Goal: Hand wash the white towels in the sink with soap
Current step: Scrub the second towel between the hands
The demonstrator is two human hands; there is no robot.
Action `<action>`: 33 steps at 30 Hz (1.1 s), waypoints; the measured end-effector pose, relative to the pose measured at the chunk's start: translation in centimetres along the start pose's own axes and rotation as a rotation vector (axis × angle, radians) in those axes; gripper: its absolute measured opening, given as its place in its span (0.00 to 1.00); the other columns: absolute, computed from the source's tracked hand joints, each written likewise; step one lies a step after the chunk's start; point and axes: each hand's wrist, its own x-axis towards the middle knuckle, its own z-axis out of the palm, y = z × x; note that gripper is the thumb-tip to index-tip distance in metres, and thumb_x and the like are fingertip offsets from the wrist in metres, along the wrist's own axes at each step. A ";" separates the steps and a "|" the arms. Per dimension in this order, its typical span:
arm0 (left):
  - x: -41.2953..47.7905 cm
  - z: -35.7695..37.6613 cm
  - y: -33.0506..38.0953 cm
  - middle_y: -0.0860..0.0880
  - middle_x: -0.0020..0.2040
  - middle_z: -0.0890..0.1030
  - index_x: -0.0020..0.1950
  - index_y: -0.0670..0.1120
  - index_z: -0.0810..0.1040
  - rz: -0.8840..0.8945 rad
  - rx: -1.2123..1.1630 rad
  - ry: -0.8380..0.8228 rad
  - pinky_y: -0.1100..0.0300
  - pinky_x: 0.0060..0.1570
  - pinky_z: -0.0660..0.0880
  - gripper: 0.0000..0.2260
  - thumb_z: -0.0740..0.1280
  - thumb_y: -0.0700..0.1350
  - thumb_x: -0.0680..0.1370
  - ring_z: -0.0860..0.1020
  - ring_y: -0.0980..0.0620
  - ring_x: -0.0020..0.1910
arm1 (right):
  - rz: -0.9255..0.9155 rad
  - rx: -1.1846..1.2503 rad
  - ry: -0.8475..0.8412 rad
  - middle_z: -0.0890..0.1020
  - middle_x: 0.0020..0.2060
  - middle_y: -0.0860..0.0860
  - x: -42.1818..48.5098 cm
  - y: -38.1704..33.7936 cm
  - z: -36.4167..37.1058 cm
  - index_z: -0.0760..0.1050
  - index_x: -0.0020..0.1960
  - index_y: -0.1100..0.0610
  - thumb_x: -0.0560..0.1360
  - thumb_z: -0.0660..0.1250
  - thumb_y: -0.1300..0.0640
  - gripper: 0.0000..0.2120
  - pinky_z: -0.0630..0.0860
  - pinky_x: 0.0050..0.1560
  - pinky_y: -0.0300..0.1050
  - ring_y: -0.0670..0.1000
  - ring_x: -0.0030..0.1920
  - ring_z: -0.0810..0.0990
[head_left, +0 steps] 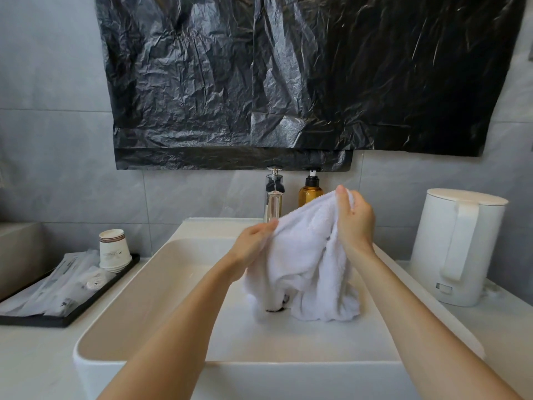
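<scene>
Head view, left to right: a black tray point(75, 319) of wrapped packets and stacked paper cups point(113, 249) sits on the counter point(34, 359) beside the white sink point(138, 287). Over the basin, the left hand point(251, 247) pinches the left edge of a white towel point(305, 255), its fingers point(266, 227) curled into the cloth. The towel hangs bunched, its lower folds resting on the sink floor. Behind it stand a chrome faucet point(273, 199) and an amber soap bottle point(309, 193). The right hand point(357, 222) grips the towel's raised top corner, higher than the left. A white kettle point(457, 246) stands on the counter at far right.
</scene>
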 end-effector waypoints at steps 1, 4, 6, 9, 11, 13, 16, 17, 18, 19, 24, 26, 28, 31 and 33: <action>0.2 -0.1 0.0 0.46 0.54 0.83 0.56 0.43 0.82 0.058 -0.022 0.125 0.53 0.57 0.75 0.20 0.62 0.58 0.80 0.80 0.48 0.54 | -0.041 -0.146 -0.024 0.75 0.32 0.50 -0.2 0.2 -0.1 0.68 0.35 0.55 0.82 0.56 0.47 0.19 0.66 0.35 0.45 0.50 0.36 0.72; 0.6 -0.8 -0.6 0.46 0.43 0.81 0.47 0.39 0.79 0.192 0.036 0.388 0.53 0.46 0.73 0.21 0.60 0.57 0.81 0.77 0.47 0.44 | -0.141 -0.421 -0.159 0.74 0.31 0.52 -1.2 0.3 0.2 0.68 0.35 0.56 0.83 0.54 0.48 0.20 0.63 0.30 0.44 0.53 0.34 0.72; 0.4 -0.6 -0.6 0.48 0.42 0.79 0.47 0.41 0.78 0.210 -0.008 0.431 0.53 0.46 0.72 0.19 0.59 0.55 0.82 0.75 0.50 0.43 | -0.175 -0.379 -0.255 0.69 0.27 0.50 -2.5 -0.2 1.1 0.63 0.32 0.54 0.82 0.54 0.49 0.21 0.59 0.26 0.38 0.49 0.29 0.68; 0.2 1.1 -0.2 0.47 0.45 0.81 0.49 0.43 0.79 0.203 -0.042 0.323 0.51 0.51 0.74 0.18 0.57 0.55 0.83 0.79 0.48 0.47 | -0.191 -0.225 -0.363 0.67 0.26 0.47 -4.8 -0.8 2.9 0.61 0.32 0.51 0.82 0.55 0.48 0.20 0.59 0.29 0.39 0.46 0.28 0.66; 0.0 2.2 0.1 0.47 0.49 0.83 0.52 0.45 0.80 0.170 -0.024 0.243 0.48 0.57 0.76 0.21 0.56 0.59 0.82 0.81 0.48 0.51 | -0.194 -0.175 -0.411 0.69 0.26 0.46 -5.8 -0.9 3.8 0.63 0.32 0.49 0.82 0.56 0.47 0.19 0.63 0.31 0.40 0.43 0.29 0.67; 0.1 2.7 -0.2 0.47 0.50 0.84 0.53 0.48 0.81 0.142 -0.035 0.166 0.45 0.59 0.76 0.23 0.54 0.62 0.81 0.81 0.48 0.53 | -0.172 -0.142 -0.370 0.70 0.26 0.47 -5.6 -0.8 4.2 0.65 0.32 0.52 0.82 0.56 0.48 0.20 0.65 0.34 0.44 0.46 0.30 0.70; -0.5 3.6 -0.1 0.45 0.48 0.85 0.52 0.46 0.82 0.144 -0.018 0.100 0.46 0.57 0.77 0.22 0.53 0.58 0.83 0.82 0.47 0.51 | -0.034 -0.173 -0.275 0.75 0.31 0.53 -4.2 -0.4 4.2 0.72 0.37 0.60 0.82 0.55 0.47 0.22 0.69 0.41 0.49 0.56 0.38 0.75; -0.7 3.9 0.0 0.44 0.47 0.85 0.51 0.45 0.82 0.160 0.009 0.104 0.47 0.56 0.78 0.23 0.53 0.57 0.84 0.82 0.46 0.50 | -0.010 -0.194 -0.252 0.76 0.33 0.54 -4.0 -0.2 4.2 0.73 0.40 0.62 0.82 0.54 0.47 0.22 0.70 0.42 0.50 0.57 0.40 0.76; -0.8 4.1 0.1 0.42 0.46 0.84 0.50 0.43 0.82 0.174 0.038 0.122 0.46 0.54 0.77 0.24 0.53 0.57 0.83 0.82 0.45 0.49 | -0.014 -0.197 -0.240 0.76 0.33 0.54 -4.1 -0.2 4.1 0.73 0.41 0.62 0.82 0.54 0.48 0.22 0.70 0.42 0.50 0.57 0.40 0.75; -0.9 4.1 0.3 0.41 0.46 0.84 0.49 0.41 0.81 0.178 0.047 0.149 0.45 0.53 0.77 0.26 0.53 0.59 0.83 0.82 0.43 0.48 | -0.046 -0.180 -0.242 0.75 0.32 0.53 -4.6 -0.3 4.1 0.72 0.39 0.61 0.82 0.54 0.48 0.21 0.69 0.41 0.49 0.56 0.39 0.75; -0.3 3.0 -0.3 0.45 0.47 0.84 0.47 0.45 0.81 0.084 -0.064 0.211 0.49 0.54 0.77 0.22 0.54 0.57 0.83 0.82 0.46 0.50 | -0.136 -0.195 -0.298 0.74 0.30 0.52 -5.9 -0.3 5.2 0.68 0.35 0.58 0.82 0.55 0.48 0.20 0.69 0.38 0.49 0.56 0.37 0.75; -0.5 3.2 -0.3 0.41 0.47 0.84 0.49 0.39 0.80 0.078 -0.099 0.156 0.48 0.52 0.77 0.25 0.55 0.58 0.83 0.82 0.42 0.48 | -0.013 -0.213 -0.264 0.77 0.34 0.56 -4.8 -0.1 5.3 0.66 0.33 0.54 0.82 0.54 0.48 0.21 0.70 0.42 0.49 0.60 0.42 0.77; -0.6 3.5 -0.5 0.37 0.48 0.84 0.51 0.36 0.80 0.091 -0.095 0.122 0.45 0.53 0.78 0.26 0.55 0.58 0.83 0.82 0.39 0.50 | 0.022 -0.227 -0.236 0.78 0.37 0.58 -4.6 0.0 4.8 0.64 0.33 0.53 0.82 0.54 0.47 0.21 0.70 0.43 0.50 0.61 0.44 0.77; 0.0 3.2 -0.3 0.40 0.43 0.83 0.46 0.41 0.81 0.032 -0.149 0.169 0.48 0.47 0.79 0.23 0.55 0.56 0.84 0.82 0.42 0.44 | -0.138 -0.175 -0.331 0.73 0.29 0.51 -6.6 -0.3 4.1 0.65 0.34 0.53 0.82 0.56 0.48 0.19 0.69 0.36 0.45 0.52 0.34 0.75; 0.0 2.7 -0.5 0.43 0.40 0.83 0.42 0.43 0.80 0.007 -0.146 0.203 0.52 0.43 0.78 0.22 0.54 0.55 0.84 0.81 0.46 0.41 | -0.186 -0.188 -0.412 0.74 0.29 0.49 -7.4 -0.4 4.5 0.70 0.36 0.54 0.82 0.57 0.48 0.18 0.68 0.35 0.41 0.48 0.33 0.74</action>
